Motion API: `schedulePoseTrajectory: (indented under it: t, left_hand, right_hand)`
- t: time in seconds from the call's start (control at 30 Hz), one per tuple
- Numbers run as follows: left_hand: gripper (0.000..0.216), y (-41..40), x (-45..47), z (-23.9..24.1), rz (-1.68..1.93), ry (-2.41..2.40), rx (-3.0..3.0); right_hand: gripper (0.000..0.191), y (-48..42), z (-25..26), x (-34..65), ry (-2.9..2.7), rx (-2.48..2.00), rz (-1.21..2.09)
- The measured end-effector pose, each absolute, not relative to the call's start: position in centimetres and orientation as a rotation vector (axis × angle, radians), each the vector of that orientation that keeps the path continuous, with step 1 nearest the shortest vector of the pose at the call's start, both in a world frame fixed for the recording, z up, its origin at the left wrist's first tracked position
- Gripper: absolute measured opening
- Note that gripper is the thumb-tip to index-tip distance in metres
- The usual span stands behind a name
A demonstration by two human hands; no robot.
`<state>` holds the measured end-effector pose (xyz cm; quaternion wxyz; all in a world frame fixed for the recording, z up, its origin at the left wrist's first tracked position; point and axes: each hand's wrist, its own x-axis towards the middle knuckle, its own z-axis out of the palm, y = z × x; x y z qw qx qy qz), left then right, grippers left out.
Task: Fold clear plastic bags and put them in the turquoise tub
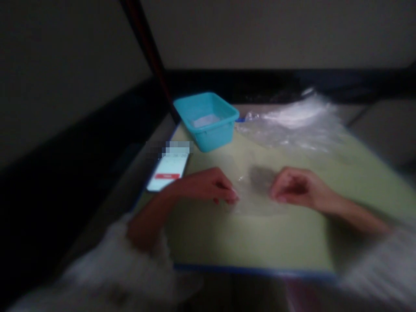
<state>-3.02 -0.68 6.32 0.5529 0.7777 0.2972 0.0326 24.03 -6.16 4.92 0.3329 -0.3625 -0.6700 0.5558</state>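
A small clear plastic bag (256, 190) with something dark inside lies on the pale green mat (247, 238). My left hand (208, 184) pinches the bag's left edge with curled fingers. My right hand (294, 187) is closed on its right edge. Both wrists rest on the mat. The picture is dim and blurred, so what the bag holds is unclear.
A turquoise plastic tub (208, 119) stands at the mat's far left corner. A lit phone (167, 172) lies at the left edge. A heap of clear plastic bags (299, 123) sits at the back right. The mat has a blue border.
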Motion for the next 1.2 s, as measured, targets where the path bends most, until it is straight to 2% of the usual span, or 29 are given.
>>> schedulePoseTrajectory:
  t: [0.17,0.5,1.2]
  left_hand:
    - [0.021,-0.4,-3.0,6.3,0.180,0.742,1.724]
    - [0.023,0.0,-2.3,6.3,0.353,0.837,1.609]
    - [0.036,2.8,-1.0,3.1,0.717,0.940,1.404]
  right_hand:
    - [0.024,-6.0,4.9,24.4,-1.747,-0.991,1.451]
    - [0.051,-4.9,5.0,25.8,-1.735,-1.074,1.457]
    - [0.052,-3.1,3.5,24.4,-1.529,-1.203,1.109]
